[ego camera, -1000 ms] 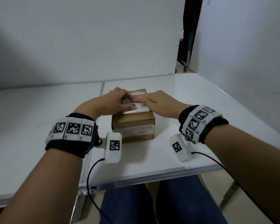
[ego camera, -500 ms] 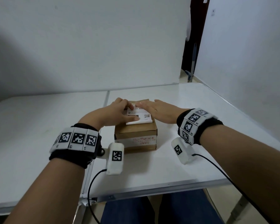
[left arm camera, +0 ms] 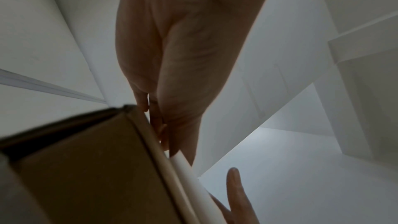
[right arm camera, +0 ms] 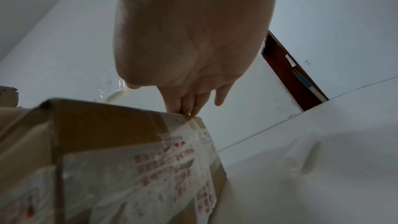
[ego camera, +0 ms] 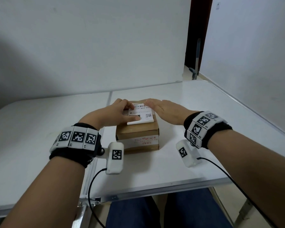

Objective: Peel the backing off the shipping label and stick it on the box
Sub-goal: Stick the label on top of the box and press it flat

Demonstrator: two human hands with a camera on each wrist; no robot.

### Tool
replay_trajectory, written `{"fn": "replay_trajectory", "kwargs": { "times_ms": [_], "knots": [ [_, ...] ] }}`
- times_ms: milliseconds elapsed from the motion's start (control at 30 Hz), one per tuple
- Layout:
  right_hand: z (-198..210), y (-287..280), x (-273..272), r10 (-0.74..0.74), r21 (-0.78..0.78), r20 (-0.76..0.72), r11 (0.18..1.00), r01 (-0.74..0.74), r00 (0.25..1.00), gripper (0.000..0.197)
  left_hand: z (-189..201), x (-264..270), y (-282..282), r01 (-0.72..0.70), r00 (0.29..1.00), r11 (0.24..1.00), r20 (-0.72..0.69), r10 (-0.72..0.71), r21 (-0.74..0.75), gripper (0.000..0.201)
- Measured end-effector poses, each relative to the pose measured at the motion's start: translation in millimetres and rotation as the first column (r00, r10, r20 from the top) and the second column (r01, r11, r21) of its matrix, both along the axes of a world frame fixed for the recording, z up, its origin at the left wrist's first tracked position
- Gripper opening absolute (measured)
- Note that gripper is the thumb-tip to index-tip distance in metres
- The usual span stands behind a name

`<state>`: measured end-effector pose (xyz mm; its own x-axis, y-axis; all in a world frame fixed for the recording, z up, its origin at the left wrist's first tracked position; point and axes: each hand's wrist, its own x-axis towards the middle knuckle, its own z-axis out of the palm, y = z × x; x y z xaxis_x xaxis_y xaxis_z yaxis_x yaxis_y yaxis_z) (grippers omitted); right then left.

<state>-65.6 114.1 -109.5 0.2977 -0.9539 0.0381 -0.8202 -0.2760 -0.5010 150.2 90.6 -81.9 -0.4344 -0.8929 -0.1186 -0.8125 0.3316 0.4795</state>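
Note:
A small brown cardboard box (ego camera: 137, 134) stands on the white table (ego camera: 179, 170), with red-printed tape on its front. A white shipping label (ego camera: 141, 115) with barcode and QR code lies on the box's top. My left hand (ego camera: 120, 112) rests on the label's left side, its thumb stretched flat across the label's near edge. My right hand (ego camera: 161, 109) lies flat with straight fingers at the box's right far edge. In the right wrist view the fingertips (right arm camera: 185, 110) touch the top edge of the box (right arm camera: 107, 159). In the left wrist view the label's edge (left arm camera: 189, 178) shows along the box (left arm camera: 86, 168).
Two white table panels meet at a seam (ego camera: 109, 99) left of the box. White walls stand close behind and to the right. A dark door gap (ego camera: 196, 38) opens at the back right. Camera cables hang over the table's near edge (ego camera: 155, 188).
My right hand has slid off the label toward the box's right side, uncovering the barcode and QR code. The left hand stays pressed on the label. The head view has tilted up.

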Motion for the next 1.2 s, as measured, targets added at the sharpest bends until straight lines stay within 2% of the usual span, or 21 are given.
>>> {"fn": "replay_trajectory", "kwargs": {
  "times_ms": [133, 200, 233, 300, 367, 400, 467, 600, 733, 900, 1033, 1200],
  "knots": [
    [-0.1, 9.1, -7.4, -0.008, 0.008, -0.027, 1.000, 0.008, 1.000, 0.064, -0.5, 0.7, 1.8, 0.006, 1.000, 1.000, -0.019, -0.006, -0.019, 0.054],
    [-0.2, 12.0, -6.7, -0.018, -0.035, -0.012, 0.999, 0.017, 1.000, 0.064, -2.5, 2.3, 3.6, -0.004, 0.999, 0.998, -0.052, 0.001, -0.056, 0.056],
    [0.4, 11.8, -6.3, -0.023, -0.056, 0.010, 0.998, 0.023, 1.000, 0.066, -4.0, 3.8, 4.4, -0.018, 0.998, 0.997, -0.066, 0.013, -0.071, 0.061],
    [4.7, 12.1, -4.7, -0.019, -0.069, 0.075, 0.997, 0.024, 0.997, 0.067, -6.7, 6.2, 6.8, -0.066, 0.997, 0.996, -0.050, 0.064, -0.057, 0.086],
    [11.0, 14.1, 1.7, 0.019, -0.067, 0.108, 0.998, -0.012, 0.994, 0.066, -6.4, 8.6, 8.7, -0.126, 0.992, 0.991, 0.007, 0.126, 0.038, 0.107],
    [14.1, 16.0, 7.1, 0.046, -0.060, 0.103, 0.997, -0.040, 0.994, 0.066, -5.2, 9.0, 9.8, -0.142, 0.990, 0.985, 0.018, 0.140, 0.094, 0.110],
    [16.2, 19.6, 19.2, 0.103, -0.039, 0.080, 0.994, -0.101, 0.991, 0.064, -4.8, 10.3, 9.4, -0.129, 0.990, 0.973, -0.034, 0.137, 0.191, 0.104],
    [9.4, 16.6, 26.0, 0.167, -0.010, -0.030, 0.986, -0.167, 0.986, 0.059, -4.9, 12.0, 8.6, -0.066, 0.984, 0.967, -0.147, 0.104, 0.245, 0.080],
    [6.3, 14.4, 29.3, 0.218, 0.007, -0.089, 0.976, -0.218, 0.972, 0.052, -5.6, 15.9, 6.5, -0.028, 0.983, 0.959, -0.164, 0.077, 0.281, 0.086],
    [12.6, -2.1, 35.4, 0.211, 0.029, -0.130, 0.977, -0.209, 0.969, 0.053, -4.9, 14.7, 8.8, -0.005, 0.978, 0.961, -0.198, 0.062, 0.276, 0.085],
    [13.5, -15.0, 34.3, 0.192, 0.050, -0.154, 0.981, -0.187, 0.969, 0.054, -5.6, 15.7, 7.0, -0.010, 0.969, 0.957, -0.234, 0.081, 0.289, 0.076],
    [15.2, -13.5, 34.0, 0.223, -0.005, -0.238, 0.973, -0.231, 0.945, 0.050, -9.5, 17.5, 4.2, -0.014, 0.959, 0.951, -0.265, 0.100, 0.307, 0.083]
  ]
}}
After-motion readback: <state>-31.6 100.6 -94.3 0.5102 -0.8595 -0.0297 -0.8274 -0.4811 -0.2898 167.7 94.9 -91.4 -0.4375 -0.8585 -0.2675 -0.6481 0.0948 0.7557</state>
